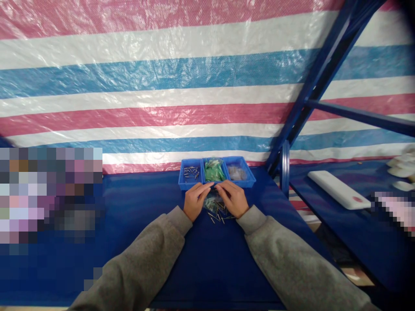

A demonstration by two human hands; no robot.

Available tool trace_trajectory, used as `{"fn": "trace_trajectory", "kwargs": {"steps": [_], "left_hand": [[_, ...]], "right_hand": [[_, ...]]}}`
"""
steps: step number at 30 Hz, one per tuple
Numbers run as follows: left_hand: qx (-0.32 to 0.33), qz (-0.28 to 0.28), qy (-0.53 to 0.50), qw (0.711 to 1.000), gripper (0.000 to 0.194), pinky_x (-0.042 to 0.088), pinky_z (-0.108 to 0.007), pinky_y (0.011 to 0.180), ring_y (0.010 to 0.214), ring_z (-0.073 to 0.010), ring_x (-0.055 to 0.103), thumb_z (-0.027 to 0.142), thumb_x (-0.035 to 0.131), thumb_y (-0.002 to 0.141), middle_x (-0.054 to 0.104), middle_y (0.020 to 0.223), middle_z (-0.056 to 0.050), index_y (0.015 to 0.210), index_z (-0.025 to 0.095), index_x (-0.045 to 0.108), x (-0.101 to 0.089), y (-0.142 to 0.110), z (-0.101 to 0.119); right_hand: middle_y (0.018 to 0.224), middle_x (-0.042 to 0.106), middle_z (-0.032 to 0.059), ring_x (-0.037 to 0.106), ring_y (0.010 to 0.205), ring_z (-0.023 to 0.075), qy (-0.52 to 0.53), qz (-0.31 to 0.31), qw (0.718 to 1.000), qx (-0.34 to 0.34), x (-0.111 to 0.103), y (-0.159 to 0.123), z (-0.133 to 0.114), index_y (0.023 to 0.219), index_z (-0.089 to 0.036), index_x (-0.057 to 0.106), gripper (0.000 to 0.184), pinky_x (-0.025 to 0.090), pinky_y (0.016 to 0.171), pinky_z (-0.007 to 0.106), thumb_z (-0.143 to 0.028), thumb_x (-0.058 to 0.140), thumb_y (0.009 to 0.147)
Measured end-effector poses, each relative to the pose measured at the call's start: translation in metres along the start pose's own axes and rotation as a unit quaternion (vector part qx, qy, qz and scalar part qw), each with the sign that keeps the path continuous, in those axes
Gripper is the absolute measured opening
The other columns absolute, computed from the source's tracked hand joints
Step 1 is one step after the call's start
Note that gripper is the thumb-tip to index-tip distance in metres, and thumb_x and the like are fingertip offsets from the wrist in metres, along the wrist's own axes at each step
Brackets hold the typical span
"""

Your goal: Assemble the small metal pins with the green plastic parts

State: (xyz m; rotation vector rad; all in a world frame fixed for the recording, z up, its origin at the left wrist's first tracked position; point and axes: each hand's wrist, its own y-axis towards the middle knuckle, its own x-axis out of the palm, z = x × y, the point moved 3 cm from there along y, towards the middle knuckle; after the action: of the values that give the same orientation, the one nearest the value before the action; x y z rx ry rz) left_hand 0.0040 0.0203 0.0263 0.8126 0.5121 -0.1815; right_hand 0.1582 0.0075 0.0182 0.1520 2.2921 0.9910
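My left hand (194,202) and my right hand (234,199) meet fingertip to fingertip over the table, both pinched. Whatever sits between the fingers is too small to make out. Just below them lie a clear plastic bag (211,204) and a loose pile of thin metal pin-like pieces (221,217). Directly behind my hands stands a blue three-part tray (190,187). Similar thin metal pieces (191,172) lie in its left compartment, green plastic packets (214,172) fill the middle one, and clear plastic packaging (237,173) is in the right one.
The blue tabletop (136,216) runs up to a striped plastic sheet (162,112). To the right rises a blue metal frame (300,101). Beyond a gap, a second blue table (324,203) carries a white oblong object (339,190). Blurred blocks hide the far left.
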Motion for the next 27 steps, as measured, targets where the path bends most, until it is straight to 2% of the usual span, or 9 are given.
{"fn": "trace_trajectory", "kwargs": {"steps": [3, 6, 9, 12, 16, 18, 20, 23, 27], "left_hand": [[-0.008, 0.011, -0.010, 1.000, 0.025, 0.049, -0.029, 0.079, 0.083, -0.0165, 0.062, 0.029, 0.047, 0.088, 0.068, 0.094, -0.008, 0.100, 0.017, 0.065, 0.001, 0.000, -0.003], [-0.043, 0.017, -0.021, 0.999, 0.023, 0.049, -0.025, 0.069, 0.068, -0.0135, 0.062, 0.031, 0.051, 0.086, 0.068, 0.081, -0.005, 0.093, 0.016, 0.066, 0.003, -0.002, -0.008], [-0.082, 0.018, -0.032, 0.996, 0.022, 0.046, -0.020, 0.058, 0.052, -0.0093, 0.055, 0.032, 0.051, 0.085, 0.061, 0.059, 0.001, 0.094, 0.015, 0.063, 0.004, -0.004, -0.012], [-0.093, 0.016, -0.044, 0.995, 0.022, 0.042, -0.018, 0.054, 0.047, -0.0072, 0.049, 0.031, 0.051, 0.085, 0.053, 0.051, 0.005, 0.095, 0.015, 0.061, 0.004, -0.004, -0.012], [-0.095, 0.010, -0.061, 0.994, 0.023, 0.041, -0.018, 0.051, 0.043, -0.0065, 0.046, 0.032, 0.049, 0.086, 0.051, 0.048, 0.006, 0.097, 0.015, 0.060, 0.004, -0.004, -0.010], [-0.095, 0.009, -0.066, 0.993, 0.024, 0.043, -0.019, 0.053, 0.045, -0.0074, 0.050, 0.032, 0.049, 0.086, 0.055, 0.051, 0.005, 0.100, 0.015, 0.059, 0.003, -0.004, -0.009], [-0.085, 0.022, -0.061, 0.994, 0.024, 0.047, -0.021, 0.060, 0.055, -0.0099, 0.057, 0.032, 0.052, 0.085, 0.063, 0.063, 0.000, 0.100, 0.016, 0.060, 0.002, -0.003, -0.008], [-0.054, 0.047, -0.037, 0.997, 0.020, 0.049, -0.025, 0.069, 0.071, -0.0141, 0.062, 0.033, 0.055, 0.082, 0.068, 0.081, -0.005, 0.088, 0.016, 0.065, 0.000, -0.002, -0.005], [-0.053, 0.049, -0.005, 0.997, 0.025, 0.047, -0.023, 0.064, 0.063, -0.0125, 0.060, 0.033, 0.051, 0.084, 0.066, 0.069, -0.003, 0.075, 0.016, 0.065, 0.000, -0.001, -0.007]], "right_hand": [[0.079, 0.061, 0.0060, 0.058, 0.074, 0.0168, 0.010, 0.004, 1.000, -0.003, -0.001, 0.000, -0.001, 0.087, -0.019, 0.061, 0.023, 0.046, 0.072, 0.029, -0.028, 0.041, 0.090], [0.082, 0.061, 0.0062, 0.058, 0.076, 0.0167, 0.022, 0.002, 1.000, -0.007, -0.002, 0.000, -0.003, 0.092, -0.019, 0.061, 0.021, 0.046, 0.072, 0.029, -0.026, 0.042, 0.090], [0.082, 0.061, 0.0057, 0.057, 0.075, 0.0163, 0.029, -0.014, 0.999, -0.015, -0.002, 0.000, -0.006, 0.097, -0.019, 0.061, 0.020, 0.046, 0.070, 0.028, -0.026, 0.045, 0.088], [0.079, 0.060, 0.0049, 0.057, 0.073, 0.0159, 0.035, -0.031, 0.999, -0.027, 0.000, 0.000, -0.008, 0.094, -0.019, 0.062, 0.018, 0.046, 0.067, 0.027, -0.026, 0.046, 0.087], [0.077, 0.061, 0.0045, 0.057, 0.068, 0.0152, 0.041, -0.054, 0.997, -0.032, 0.003, 0.000, -0.008, 0.088, -0.020, 0.062, 0.017, 0.046, 0.063, 0.027, -0.027, 0.046, 0.088], [0.078, 0.061, 0.0049, 0.057, 0.070, 0.0155, 0.042, -0.055, 0.997, -0.030, 0.004, 0.000, -0.007, 0.087, -0.020, 0.061, 0.018, 0.046, 0.065, 0.027, -0.027, 0.045, 0.088], [0.078, 0.061, 0.0049, 0.058, 0.071, 0.0160, 0.036, -0.044, 0.998, -0.020, 0.003, 0.000, -0.005, 0.086, -0.020, 0.061, 0.019, 0.046, 0.067, 0.028, -0.027, 0.044, 0.089], [0.077, 0.062, 0.0043, 0.058, 0.071, 0.0160, 0.024, -0.027, 0.999, -0.008, 0.002, 0.000, -0.003, 0.085, -0.020, 0.060, 0.020, 0.046, 0.068, 0.028, -0.028, 0.043, 0.089], [0.074, 0.060, 0.0037, 0.058, 0.069, 0.0155, 0.016, -0.038, 0.999, -0.006, 0.003, -0.001, -0.002, 0.084, -0.019, 0.060, 0.021, 0.045, 0.066, 0.027, -0.029, 0.043, 0.090]]}}
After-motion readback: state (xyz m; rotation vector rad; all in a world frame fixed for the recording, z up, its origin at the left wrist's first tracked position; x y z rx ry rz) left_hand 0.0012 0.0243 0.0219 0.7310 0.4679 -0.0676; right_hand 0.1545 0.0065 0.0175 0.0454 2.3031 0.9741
